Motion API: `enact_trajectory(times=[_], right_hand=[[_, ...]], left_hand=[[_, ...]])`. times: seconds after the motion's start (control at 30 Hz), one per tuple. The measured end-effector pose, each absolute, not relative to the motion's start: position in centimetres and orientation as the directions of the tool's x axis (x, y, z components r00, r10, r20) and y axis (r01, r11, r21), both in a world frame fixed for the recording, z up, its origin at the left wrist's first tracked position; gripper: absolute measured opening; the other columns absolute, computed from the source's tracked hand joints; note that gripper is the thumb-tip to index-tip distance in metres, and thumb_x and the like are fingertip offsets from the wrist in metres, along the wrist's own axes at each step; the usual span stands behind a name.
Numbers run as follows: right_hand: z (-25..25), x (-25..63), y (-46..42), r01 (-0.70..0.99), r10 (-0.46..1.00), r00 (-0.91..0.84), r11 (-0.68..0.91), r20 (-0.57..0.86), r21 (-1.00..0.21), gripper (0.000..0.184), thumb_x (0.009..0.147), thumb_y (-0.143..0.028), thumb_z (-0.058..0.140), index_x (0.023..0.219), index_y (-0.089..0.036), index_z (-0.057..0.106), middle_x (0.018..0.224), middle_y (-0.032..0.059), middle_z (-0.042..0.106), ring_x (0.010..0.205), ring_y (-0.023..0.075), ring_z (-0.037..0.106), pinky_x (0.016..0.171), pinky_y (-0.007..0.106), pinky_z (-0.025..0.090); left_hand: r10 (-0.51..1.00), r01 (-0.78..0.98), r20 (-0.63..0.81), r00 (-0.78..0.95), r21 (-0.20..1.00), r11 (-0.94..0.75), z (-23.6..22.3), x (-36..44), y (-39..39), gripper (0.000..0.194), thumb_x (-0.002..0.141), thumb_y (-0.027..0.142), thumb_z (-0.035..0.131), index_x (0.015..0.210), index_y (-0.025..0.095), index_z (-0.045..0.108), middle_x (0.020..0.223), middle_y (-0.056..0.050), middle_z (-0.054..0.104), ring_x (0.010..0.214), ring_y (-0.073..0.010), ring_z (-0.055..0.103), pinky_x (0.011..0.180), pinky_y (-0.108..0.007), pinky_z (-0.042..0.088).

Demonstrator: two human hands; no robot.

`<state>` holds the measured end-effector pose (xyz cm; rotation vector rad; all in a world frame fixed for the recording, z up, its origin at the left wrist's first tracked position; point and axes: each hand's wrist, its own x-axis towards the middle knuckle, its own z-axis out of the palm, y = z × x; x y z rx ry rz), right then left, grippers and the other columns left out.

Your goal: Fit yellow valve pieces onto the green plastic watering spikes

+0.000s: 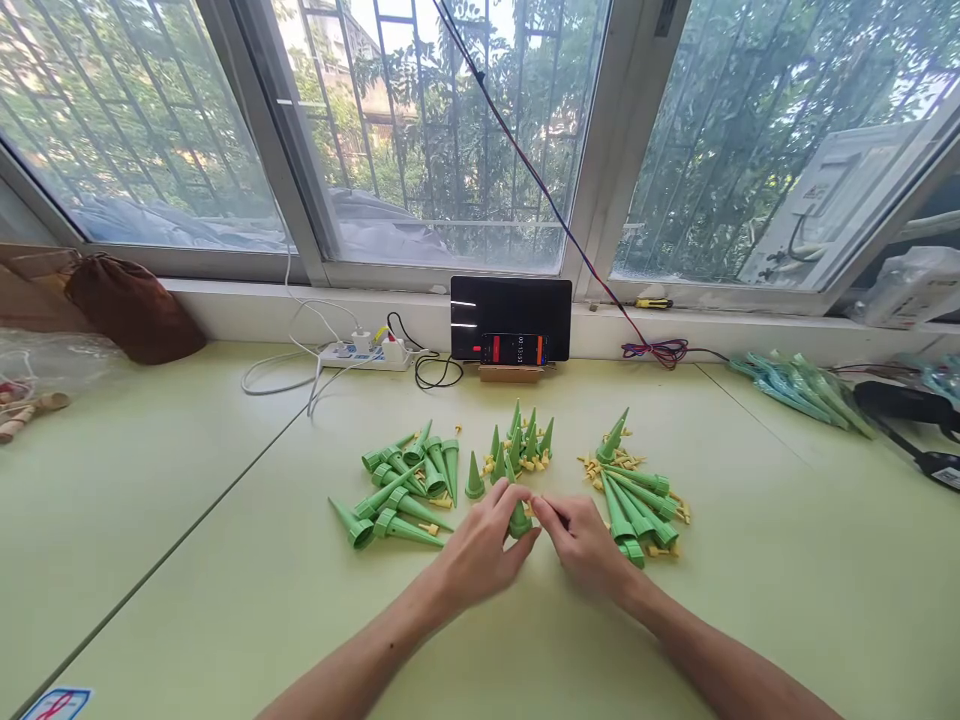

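Observation:
My left hand (pixel 487 545) is closed around a green plastic cone spike (pixel 519 520), its wide ribbed end down and its tip partly hidden by the fingers. My right hand (pixel 589 540) pinches at the spike's side, where a bit of a small yellow plastic piece (pixel 529 509) shows between the fingertips; most of it is hidden. Just beyond the hands stands a group of upright green spikes (pixel 516 440) with yellow pieces at them. To the left lies a loose pile of green spikes (pixel 409 480). On the right, more spikes (pixel 637 505) lie beside a heap of yellow pieces (pixel 592 468).
A phone (pixel 514 349) showing a timer leans on a stand before a black tablet (pixel 510 300). The power strip (pixel 367 355) with cables is at the back left. Bagged blue-green items (pixel 802 390) and a black strap-like object (pixel 911 420) lie at right. A brown pouch (pixel 135 305) sits far left.

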<state>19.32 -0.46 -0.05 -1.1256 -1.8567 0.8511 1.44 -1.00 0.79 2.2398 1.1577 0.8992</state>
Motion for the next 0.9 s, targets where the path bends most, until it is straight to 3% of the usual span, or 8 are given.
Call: enact_trajectory(times=[0.37, 0.9], right_hand=[[-0.26, 19.30, -0.35, 0.395, 0.905, -0.294, 0.409, 0.309, -0.823, 0.048, 0.104, -0.045, 0.040, 0.063, -0.019, 0.040, 0.058, -0.0044, 0.037, 0.054, 0.0102, 0.031, 0.052, 0.027, 0.023], [-0.29, 19.41, -0.30, 0.350, 0.916, -0.255, 0.386, 0.310, -0.853, 0.049, 0.104, -0.046, 0.038, 0.063, -0.020, 0.036, 0.058, -0.0045, 0.032, 0.054, 0.0102, 0.028, 0.052, 0.027, 0.023]], left_hand=[[0.831, 0.523, 0.357, 0.427, 0.652, -0.549, 0.82, 1.45, -0.91, 0.018, 0.091, 0.018, 0.059, 0.109, 0.022, 0.057, 0.101, -0.005, 0.059, 0.072, -0.0150, 0.057, 0.068, -0.029, 0.048], [0.830, 0.573, 0.343, 0.439, 0.605, -0.553, 1.07, 1.50, -0.88, 0.023, 0.093, 0.022, 0.057, 0.116, 0.024, 0.056, 0.106, -0.005, 0.060, 0.070, -0.0142, 0.059, 0.065, -0.027, 0.047]])
